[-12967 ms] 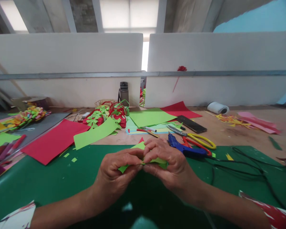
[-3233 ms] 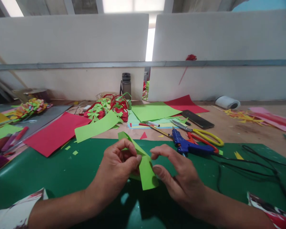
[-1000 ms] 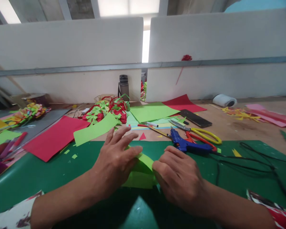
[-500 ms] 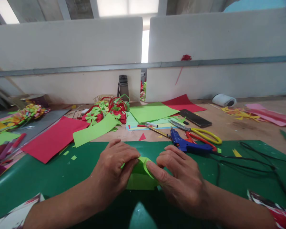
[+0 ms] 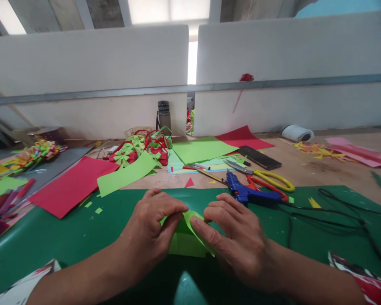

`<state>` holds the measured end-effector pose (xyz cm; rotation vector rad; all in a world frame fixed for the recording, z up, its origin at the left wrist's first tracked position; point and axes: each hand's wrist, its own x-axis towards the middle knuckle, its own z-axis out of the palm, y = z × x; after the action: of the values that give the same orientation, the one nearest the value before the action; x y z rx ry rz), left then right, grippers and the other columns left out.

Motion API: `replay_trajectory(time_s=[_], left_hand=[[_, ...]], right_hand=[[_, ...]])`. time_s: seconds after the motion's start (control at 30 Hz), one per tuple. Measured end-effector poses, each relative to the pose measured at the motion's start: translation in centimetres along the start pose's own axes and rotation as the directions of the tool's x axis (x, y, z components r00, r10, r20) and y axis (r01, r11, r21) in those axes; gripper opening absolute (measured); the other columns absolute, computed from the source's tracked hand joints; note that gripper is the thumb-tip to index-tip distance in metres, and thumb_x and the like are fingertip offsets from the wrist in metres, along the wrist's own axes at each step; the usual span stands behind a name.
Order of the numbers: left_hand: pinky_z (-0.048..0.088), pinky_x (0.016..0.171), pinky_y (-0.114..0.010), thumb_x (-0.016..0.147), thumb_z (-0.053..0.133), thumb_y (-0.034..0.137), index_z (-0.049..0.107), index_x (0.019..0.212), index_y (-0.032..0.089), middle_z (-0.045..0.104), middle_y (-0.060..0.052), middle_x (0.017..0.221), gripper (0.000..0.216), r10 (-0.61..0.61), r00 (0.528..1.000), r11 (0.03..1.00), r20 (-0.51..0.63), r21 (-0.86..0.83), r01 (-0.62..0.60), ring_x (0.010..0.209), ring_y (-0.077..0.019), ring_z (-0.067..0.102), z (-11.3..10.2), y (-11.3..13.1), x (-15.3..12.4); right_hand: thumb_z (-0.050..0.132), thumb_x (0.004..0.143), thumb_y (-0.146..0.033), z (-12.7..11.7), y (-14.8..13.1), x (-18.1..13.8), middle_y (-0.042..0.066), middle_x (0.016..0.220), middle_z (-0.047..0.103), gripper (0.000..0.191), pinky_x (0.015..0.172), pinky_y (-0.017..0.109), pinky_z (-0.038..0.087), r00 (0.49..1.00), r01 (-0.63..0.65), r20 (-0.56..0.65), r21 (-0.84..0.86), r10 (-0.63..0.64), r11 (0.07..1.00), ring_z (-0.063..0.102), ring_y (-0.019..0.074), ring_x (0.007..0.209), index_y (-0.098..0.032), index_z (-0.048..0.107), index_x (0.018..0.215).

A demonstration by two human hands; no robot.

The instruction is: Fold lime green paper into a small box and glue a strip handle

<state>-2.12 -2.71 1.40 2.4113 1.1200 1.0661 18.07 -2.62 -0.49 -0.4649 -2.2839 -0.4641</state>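
Note:
Between my hands is a bent piece of bright green paper [image 5: 187,243], its upper edge curled over. My left hand [image 5: 152,224] pinches the paper's top left part with thumb and fingertips. On the other side, my right hand [image 5: 233,237] grips the right edge, its thumb pressed along the curl and the fingers behind. Part of the paper is hidden by both hands. Just beyond my right hand lies a blue glue gun [image 5: 249,192] with a black cord [image 5: 333,216]. A green mat [image 5: 92,237] is under everything.
Scissors with yellow handles [image 5: 273,180], a black phone [image 5: 260,157] and green paper sheets [image 5: 203,149] lie beyond the glue gun. Left of centre are a red sheet [image 5: 73,184], a green strip [image 5: 127,174] and small red-and-green paper boxes [image 5: 123,156]. A dark bottle [image 5: 164,117] stands at the back.
My right hand has shifted slightly left, and the right side of the green paper has folded further inward and down. My left hand keeps its pinch.

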Motion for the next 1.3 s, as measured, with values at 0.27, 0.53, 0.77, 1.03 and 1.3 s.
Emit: replay_trajectory(time_s=[0.27,0.53,0.77,1.03,1.3], left_hand=[[0.023,0.1,-0.054,0.085,0.047,0.016,0.063,0.086,0.022,0.069,0.001,0.078,0.017,-0.056,0.995,0.997,0.08,0.054,0.052,0.075,-0.0164,0.063,0.0,0.4,-0.1],[0.02,0.102,-0.054,0.086,0.045,0.017,0.062,0.088,0.023,0.068,0.001,0.08,0.018,-0.062,0.993,0.997,0.103,0.046,0.057,0.077,-0.0162,0.062,-0.2,0.6,-0.4],[0.012,0.104,-0.056,0.087,0.043,0.016,0.061,0.089,0.023,0.068,0.001,0.082,0.02,-0.047,0.989,0.997,0.137,0.064,0.038,0.078,-0.0157,0.062,-0.2,0.8,-0.6],[0.01,0.105,-0.057,0.087,0.042,0.015,0.06,0.08,0.021,0.066,0.001,0.077,0.02,-0.032,0.989,0.996,0.144,0.088,0.02,0.078,-0.0155,0.062,0.0,0.9,-0.7],[0.009,0.104,-0.06,0.08,0.046,0.011,0.059,0.088,0.023,0.069,-0.001,0.091,0.02,-0.034,0.988,0.994,0.152,0.109,0.018,0.088,-0.0184,0.061,-0.1,1.3,-0.9]], right_hand=[[0.043,0.078,-0.004,0.4,-0.1,0.4,0.006,0.07,0.056,0.025,0.065,0.037,0.045,0.996,-0.077,-0.035,0.055,0.079,0.995,0.052,0.0174,0.065,-0.01,0.06,0.096],[0.044,0.076,-0.002,0.7,-0.5,0.5,0.006,0.07,0.056,0.021,0.07,0.038,0.042,0.993,-0.117,-0.011,0.072,0.119,0.99,0.05,0.0167,0.068,-0.012,0.059,0.088],[0.042,0.079,-0.006,0.7,-0.8,1.0,0.005,0.068,0.053,0.019,0.065,0.034,0.039,0.982,-0.187,0.018,0.09,0.186,0.978,0.044,0.0163,0.064,-0.014,0.059,0.078],[0.043,0.079,-0.006,0.7,-0.9,1.0,0.006,0.07,0.055,0.017,0.07,0.037,0.039,0.984,-0.175,0.024,0.066,0.174,0.982,0.048,0.0172,0.067,-0.013,0.059,0.08],[0.043,0.078,-0.005,0.8,-0.8,1.1,0.006,0.068,0.055,0.018,0.068,0.036,0.038,0.987,-0.162,0.02,0.054,0.162,0.985,0.048,0.0178,0.065,-0.012,0.059,0.078]])
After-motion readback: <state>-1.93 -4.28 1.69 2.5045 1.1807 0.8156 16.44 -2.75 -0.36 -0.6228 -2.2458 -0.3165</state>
